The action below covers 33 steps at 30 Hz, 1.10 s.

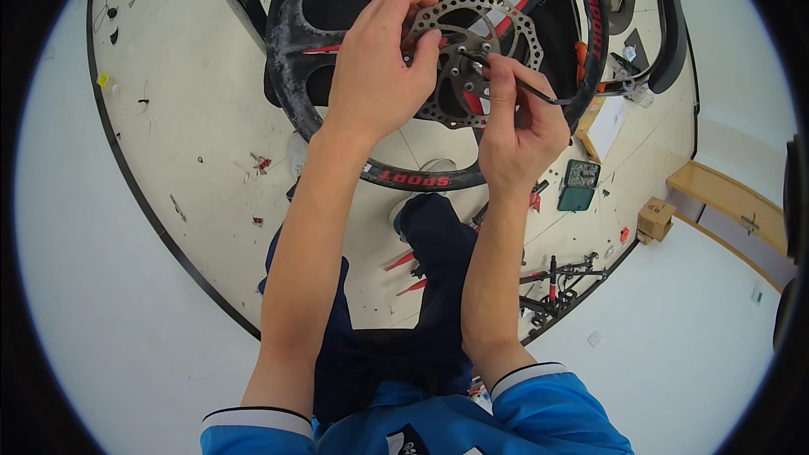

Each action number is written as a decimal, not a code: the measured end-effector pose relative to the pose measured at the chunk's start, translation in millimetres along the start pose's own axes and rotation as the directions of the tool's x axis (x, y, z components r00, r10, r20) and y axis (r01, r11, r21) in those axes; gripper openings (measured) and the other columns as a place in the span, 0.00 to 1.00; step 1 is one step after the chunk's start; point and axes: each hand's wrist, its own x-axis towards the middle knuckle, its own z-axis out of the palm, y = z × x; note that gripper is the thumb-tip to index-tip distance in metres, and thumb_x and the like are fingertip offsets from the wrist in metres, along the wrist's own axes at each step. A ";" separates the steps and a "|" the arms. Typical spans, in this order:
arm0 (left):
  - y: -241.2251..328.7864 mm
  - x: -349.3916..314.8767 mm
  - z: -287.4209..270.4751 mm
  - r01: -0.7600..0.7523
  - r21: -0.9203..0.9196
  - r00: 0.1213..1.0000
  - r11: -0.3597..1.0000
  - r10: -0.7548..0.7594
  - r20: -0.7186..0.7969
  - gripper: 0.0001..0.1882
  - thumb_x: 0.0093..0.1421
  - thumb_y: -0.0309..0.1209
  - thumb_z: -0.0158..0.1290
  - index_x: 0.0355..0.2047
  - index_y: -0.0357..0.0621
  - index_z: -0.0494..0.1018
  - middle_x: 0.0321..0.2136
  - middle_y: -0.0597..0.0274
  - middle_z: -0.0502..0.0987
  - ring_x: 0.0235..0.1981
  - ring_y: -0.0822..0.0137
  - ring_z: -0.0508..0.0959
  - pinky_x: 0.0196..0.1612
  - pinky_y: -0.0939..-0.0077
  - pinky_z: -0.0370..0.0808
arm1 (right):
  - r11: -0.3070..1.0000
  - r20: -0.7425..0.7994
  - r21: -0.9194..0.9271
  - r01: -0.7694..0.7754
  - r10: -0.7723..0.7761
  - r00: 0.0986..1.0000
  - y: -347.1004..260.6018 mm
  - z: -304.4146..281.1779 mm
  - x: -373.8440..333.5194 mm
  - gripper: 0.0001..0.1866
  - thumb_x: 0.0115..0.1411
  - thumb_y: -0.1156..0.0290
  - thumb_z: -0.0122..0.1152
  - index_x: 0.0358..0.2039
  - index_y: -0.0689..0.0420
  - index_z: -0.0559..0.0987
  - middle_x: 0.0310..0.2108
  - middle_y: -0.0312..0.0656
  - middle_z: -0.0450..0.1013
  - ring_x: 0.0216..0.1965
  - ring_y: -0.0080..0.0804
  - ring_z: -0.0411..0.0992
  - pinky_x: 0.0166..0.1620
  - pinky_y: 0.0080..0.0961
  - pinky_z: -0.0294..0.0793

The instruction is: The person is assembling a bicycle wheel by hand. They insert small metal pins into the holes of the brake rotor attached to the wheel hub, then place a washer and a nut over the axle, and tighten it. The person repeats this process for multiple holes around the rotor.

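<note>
A black bicycle wheel (291, 63) with red and white markings rests across a black chair in front of me. At its hub lies a silver brake disc (533, 42), drilled with holes and ringed by several bolts. My left hand (375, 76) is closed on the disc's left edge, its thumb on top. In my right hand (527, 131) a black hex key (539, 95) is pinched between thumb and fingers. The key's tip reaches the bolts on the hub's upper side; whether it sits in a bolt head, I cannot tell.
Chair armrests (670, 25) flank the wheel. An orange-handled tool (581, 57) lies at its right edge. On the floor to the right are an open green case (576, 199), a cardboard box (656, 217) and a black bicycle frame (560, 291). Small scraps (261, 163) litter the left floor.
</note>
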 end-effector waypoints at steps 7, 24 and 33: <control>1.3 0.5 -2.1 -0.028 0.057 1.000 0.998 0.028 -0.006 0.13 0.59 0.24 0.56 0.45 0.40 0.75 0.35 0.57 0.76 0.33 0.59 0.80 0.38 0.68 0.78 | 0.977 0.073 -0.127 0.169 -0.160 0.984 -6.3 -0.1 3.2 0.05 0.63 0.76 0.68 0.39 0.60 0.86 0.35 0.40 0.80 0.29 0.21 0.74 0.30 0.16 0.72; -1.2 -3.9 -5.8 -0.444 0.288 0.895 0.848 0.431 0.112 0.16 0.41 0.26 0.68 0.34 0.54 0.86 0.32 0.76 0.75 0.41 0.68 0.72 0.44 0.70 0.62 | 0.998 -0.052 0.053 0.025 -0.022 0.998 -1.8 5.0 -3.2 0.10 0.52 0.78 0.78 0.34 0.61 0.85 0.31 0.38 0.82 0.25 0.17 0.74 0.27 0.11 0.70; -1.1 -0.7 -2.3 -0.428 0.193 0.902 0.883 0.429 0.039 0.16 0.41 0.24 0.68 0.34 0.49 0.86 0.28 0.72 0.75 0.34 0.67 0.72 0.35 0.74 0.69 | 0.997 0.038 0.071 -0.014 0.011 0.999 -3.7 2.1 -3.0 0.12 0.56 0.83 0.70 0.41 0.60 0.87 0.34 0.40 0.83 0.27 0.16 0.74 0.26 0.11 0.68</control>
